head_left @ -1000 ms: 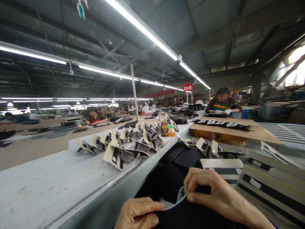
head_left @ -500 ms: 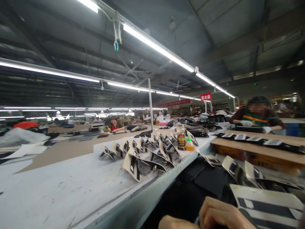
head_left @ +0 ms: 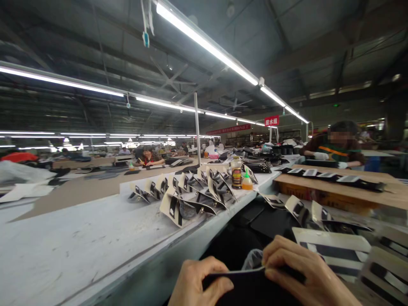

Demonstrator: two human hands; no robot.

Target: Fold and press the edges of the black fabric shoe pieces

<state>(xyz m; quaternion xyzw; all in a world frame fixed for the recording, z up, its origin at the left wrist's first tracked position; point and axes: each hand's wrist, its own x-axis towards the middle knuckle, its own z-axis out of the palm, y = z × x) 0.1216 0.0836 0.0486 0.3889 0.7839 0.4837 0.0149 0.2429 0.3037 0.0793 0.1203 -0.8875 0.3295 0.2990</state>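
My left hand (head_left: 201,281) pinches the left part of a black flat piece (head_left: 247,290) between thumb and fingers at the bottom of the view. My right hand (head_left: 295,265) grips the same piece farther right along its pale upper edge. The lower part of the piece runs out of view. Just behind that edge, between my hands, shows some crumpled clear plastic (head_left: 252,258). To the right of my right hand lie cream-coloured panels (head_left: 331,240) with black strips on them.
On the white table (head_left: 79,250) stand several curved cream and black pieces (head_left: 172,208), a dark-labelled jar (head_left: 236,176) and a green-tipped glue bottle (head_left: 247,182). A gloved co-worker (head_left: 341,146) works behind a brown board (head_left: 376,174) at right. Black sheets (head_left: 270,219) lie below the table edge.
Both hands have come up higher into view, bringing the black piece's edge into sight. My left hand now shows farther left, apart from the right. The camera has tilted down slightly.
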